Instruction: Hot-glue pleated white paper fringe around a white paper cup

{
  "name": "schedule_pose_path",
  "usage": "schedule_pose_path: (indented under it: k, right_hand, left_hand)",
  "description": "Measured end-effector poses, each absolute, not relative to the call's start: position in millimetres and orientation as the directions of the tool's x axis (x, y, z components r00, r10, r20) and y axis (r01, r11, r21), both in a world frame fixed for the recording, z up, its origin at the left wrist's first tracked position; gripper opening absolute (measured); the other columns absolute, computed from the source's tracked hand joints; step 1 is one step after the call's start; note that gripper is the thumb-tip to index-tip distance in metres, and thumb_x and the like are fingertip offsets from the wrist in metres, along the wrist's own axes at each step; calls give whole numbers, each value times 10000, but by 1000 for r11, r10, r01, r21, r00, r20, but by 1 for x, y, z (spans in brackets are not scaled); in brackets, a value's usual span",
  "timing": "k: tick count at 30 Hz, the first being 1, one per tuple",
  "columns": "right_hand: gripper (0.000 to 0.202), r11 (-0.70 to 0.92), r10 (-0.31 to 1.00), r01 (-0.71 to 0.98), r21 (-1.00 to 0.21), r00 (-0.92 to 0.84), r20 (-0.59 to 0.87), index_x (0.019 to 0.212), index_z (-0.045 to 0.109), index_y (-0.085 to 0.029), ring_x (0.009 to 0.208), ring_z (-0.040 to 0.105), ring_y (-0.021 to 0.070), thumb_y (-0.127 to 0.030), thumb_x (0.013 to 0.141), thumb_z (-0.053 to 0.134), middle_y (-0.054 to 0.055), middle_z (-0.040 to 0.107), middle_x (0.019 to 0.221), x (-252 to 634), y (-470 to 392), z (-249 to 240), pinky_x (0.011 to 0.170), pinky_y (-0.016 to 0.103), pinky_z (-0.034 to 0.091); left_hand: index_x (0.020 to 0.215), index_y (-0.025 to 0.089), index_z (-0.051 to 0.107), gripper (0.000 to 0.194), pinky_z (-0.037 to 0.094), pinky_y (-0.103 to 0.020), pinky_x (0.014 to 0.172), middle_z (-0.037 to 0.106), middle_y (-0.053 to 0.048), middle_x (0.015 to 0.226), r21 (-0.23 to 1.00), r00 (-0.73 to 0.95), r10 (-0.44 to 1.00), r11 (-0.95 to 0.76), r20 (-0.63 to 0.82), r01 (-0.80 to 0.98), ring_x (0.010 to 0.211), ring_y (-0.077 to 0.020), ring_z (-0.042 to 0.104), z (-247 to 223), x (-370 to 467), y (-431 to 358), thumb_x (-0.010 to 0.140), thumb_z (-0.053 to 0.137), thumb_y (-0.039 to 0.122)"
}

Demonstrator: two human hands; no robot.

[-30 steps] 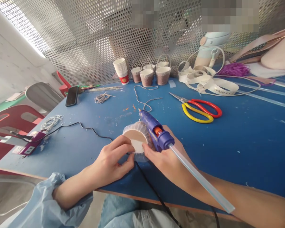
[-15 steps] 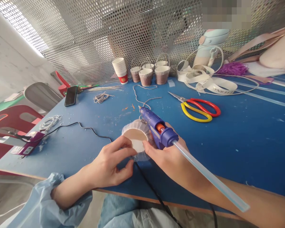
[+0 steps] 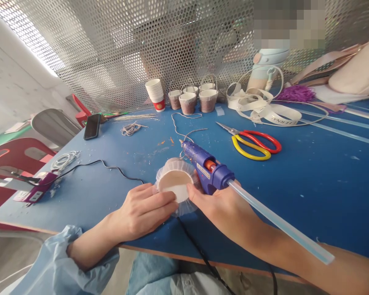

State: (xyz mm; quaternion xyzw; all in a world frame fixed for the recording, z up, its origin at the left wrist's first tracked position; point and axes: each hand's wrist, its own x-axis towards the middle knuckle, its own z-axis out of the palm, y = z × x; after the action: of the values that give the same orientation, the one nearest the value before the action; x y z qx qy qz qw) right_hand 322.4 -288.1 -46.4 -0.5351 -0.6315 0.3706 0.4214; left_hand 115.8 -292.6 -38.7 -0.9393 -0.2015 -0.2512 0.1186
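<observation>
A paper cup (image 3: 176, 179) wrapped in sheer, ruffled whitish fabric (image 3: 172, 165) is held between my hands above the near part of the table, its mouth turned toward me. My left hand (image 3: 146, 211) is closed on the cup's left side, fingers at the rim and over the opening. My right hand (image 3: 226, 205) grips a purple glue gun (image 3: 203, 164), nozzle pointing away, while its thumb presses the cup's right rim. A long clear glue stick (image 3: 279, 221) sticks out of the gun's back. Fingers under the gun and cup are hidden.
On the blue table (image 3: 310, 172) lie red-and-yellow scissors (image 3: 255, 143), a cord (image 3: 187, 116), a phone (image 3: 92, 126) and ribbon (image 3: 261, 108). Stacked paper cups (image 3: 155, 94) and several small handled buckets (image 3: 187, 102) stand by the mesh panel. A power strip (image 3: 37, 188) sits left.
My left fingers, earlier bent and apart with the thumb below the rim, have flattened together against the cup's left side. The cup has tilted slightly; the glue gun stays nearly in place.
</observation>
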Motion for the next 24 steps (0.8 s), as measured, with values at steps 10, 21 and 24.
schedule_pose_path:
  k: [10, 21, 24]
  right_hand:
    - [136, 180, 984, 337, -924, -80, 162, 818, 514, -232, 499, 523, 139, -294, 715, 577, -28, 551, 588, 323, -291, -37, 479, 260, 456]
    - [47, 212, 972, 375, -903, -173, 157, 722, 548, -243, 535, 554, 153, -198, 709, 549, 8, 600, 621, 330, -292, -18, 537, 273, 503]
    - [64, 207, 974, 380, -902, -166, 154, 703, 532, -245, 532, 566, 157, -188, 691, 558, -3, 592, 602, 328, -290, -20, 533, 276, 495]
  left_hand:
    - [915, 177, 603, 95, 374, -284, 539, 740, -13, 835, -147, 771, 311, -876, 556, 460, 574, -112, 597, -42, 116, -296, 851, 561, 120]
    - [924, 164, 593, 102, 349, -295, 554, 724, -44, 849, -130, 783, 325, -882, 530, 454, 586, -124, 590, -43, 119, -296, 835, 580, 115]
    - [931, 155, 598, 114, 337, -295, 545, 713, -57, 854, -132, 783, 323, -882, 532, 453, 580, -124, 573, -42, 119, -296, 832, 578, 104]
